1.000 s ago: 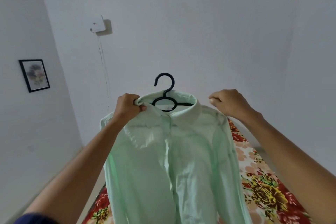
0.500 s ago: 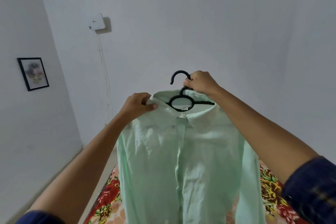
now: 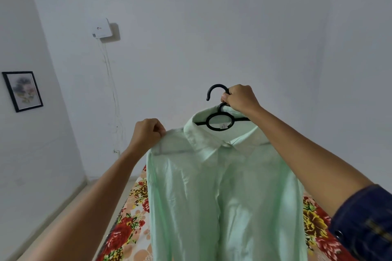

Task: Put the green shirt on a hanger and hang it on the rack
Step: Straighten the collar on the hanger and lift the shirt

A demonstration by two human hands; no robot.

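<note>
A: Here we are, the green shirt (image 3: 222, 186) is up in the air, dead centre of the view, hanging full length in front of the person.

B: And it's on the hanger (image 3: 219, 122), a black one. You can see the ring and the bar inside the collar, with the hook curling up and over toward ten o'clock.

A: The right hand (image 3: 240, 98) has that hanger by the neck, fingers wrapped tight just under the hook. It sits at about one o'clock from the collar.

B: The left hand (image 3: 147, 134) is down at nine o'clock from the collar, pinching the cloth at the shoulder seam, thumb and fingers closed on the fabric.

A: So both hands are busy, one on plastic, one on cloth. The shirt front faces us and looks closed up to the collar.

B: Below, at six o'clock, a flowered bedspread (image 3: 127, 231) shows either side of the shirt, red and yellow blooms.

A: On the side wall at nine o'clock there's a framed picture (image 3: 22, 91), and up at eleven o'clock a white box (image 3: 101, 29) on the back wall with cables trailing down.

B: A dark blue sleeve (image 3: 364, 224) is bunched on the right arm at four o'clock.
</note>
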